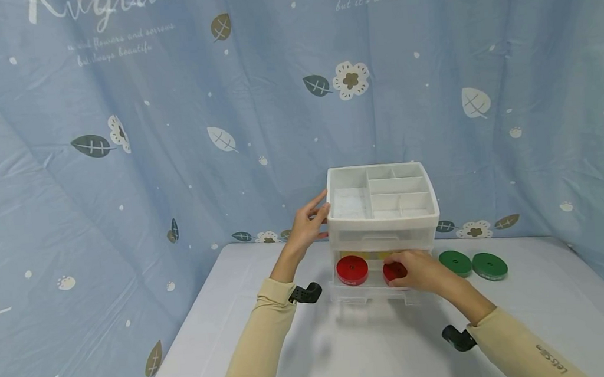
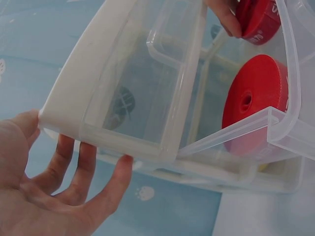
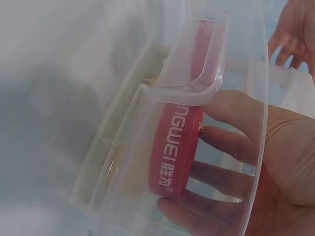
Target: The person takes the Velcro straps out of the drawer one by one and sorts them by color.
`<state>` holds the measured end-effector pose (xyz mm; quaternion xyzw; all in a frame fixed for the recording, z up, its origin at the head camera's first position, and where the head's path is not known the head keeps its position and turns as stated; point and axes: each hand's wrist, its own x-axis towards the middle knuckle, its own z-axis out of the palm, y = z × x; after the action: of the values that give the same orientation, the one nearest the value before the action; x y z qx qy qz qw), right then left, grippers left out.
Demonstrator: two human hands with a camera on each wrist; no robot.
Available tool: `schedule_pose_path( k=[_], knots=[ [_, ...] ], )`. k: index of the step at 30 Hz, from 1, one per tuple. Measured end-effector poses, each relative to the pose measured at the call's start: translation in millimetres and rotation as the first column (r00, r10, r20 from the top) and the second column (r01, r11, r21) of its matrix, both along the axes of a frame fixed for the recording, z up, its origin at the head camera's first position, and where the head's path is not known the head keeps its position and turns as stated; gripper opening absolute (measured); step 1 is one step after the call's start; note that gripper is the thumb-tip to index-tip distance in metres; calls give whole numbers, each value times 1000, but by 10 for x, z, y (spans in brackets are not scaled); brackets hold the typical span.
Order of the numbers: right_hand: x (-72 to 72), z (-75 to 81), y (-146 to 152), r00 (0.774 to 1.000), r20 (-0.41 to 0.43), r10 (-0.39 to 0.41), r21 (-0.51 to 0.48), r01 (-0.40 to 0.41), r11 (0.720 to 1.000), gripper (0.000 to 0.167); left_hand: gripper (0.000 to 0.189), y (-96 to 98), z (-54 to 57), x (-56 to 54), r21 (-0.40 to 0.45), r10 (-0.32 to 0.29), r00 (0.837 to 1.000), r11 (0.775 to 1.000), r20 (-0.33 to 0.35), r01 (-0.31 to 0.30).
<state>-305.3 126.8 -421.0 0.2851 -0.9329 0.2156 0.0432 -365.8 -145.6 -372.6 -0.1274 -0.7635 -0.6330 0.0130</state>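
A small white plastic drawer unit (image 1: 383,224) stands on the table with its clear lower drawer (image 1: 350,294) pulled out. My left hand (image 1: 307,223) rests against the unit's left side, thumb and fingertips at its edge, the fingers slightly bent. Over the drawer's right part, my right hand (image 1: 420,269) grips a red tape roll (image 3: 172,152) with white lettering, thumb and fingers round its rim. Another red tape roll (image 1: 352,270) lies in the drawer's left part. Yellow pieces (image 1: 355,255) show behind the rolls, partly hidden by the unit.
Two green tape rolls (image 1: 455,263) lie side by side on the white table (image 1: 379,354), right of the unit. The unit's top is a tray (image 1: 370,201) split into several compartments. A blue patterned curtain (image 1: 273,96) hangs right behind the table.
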Motion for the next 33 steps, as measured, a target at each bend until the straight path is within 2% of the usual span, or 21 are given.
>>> schedule_pose_path(
  k=[4, 10, 17, 33],
  knots=[
    [11, 11, -14, 1000, -4, 3, -2, -3, 1000, 41, 51, -15, 55, 38, -2, -25, 999, 1000, 20, 25],
    [14, 10, -13, 1000, -14, -2, 3, 2, 1000, 42, 51, 3, 224, 205, -16, -29, 999, 999, 22, 30],
    [10, 2, -11, 1000, -24, -11, 16, 11, 1000, 42, 47, 3, -14, 8, -16, 30, 999, 999, -16, -30],
    [16, 43, 28, 1000, -18, 20, 7, -20, 1000, 39, 50, -4, -23, 4, -12, 18, 1000, 1000, -21, -18]
  ],
)
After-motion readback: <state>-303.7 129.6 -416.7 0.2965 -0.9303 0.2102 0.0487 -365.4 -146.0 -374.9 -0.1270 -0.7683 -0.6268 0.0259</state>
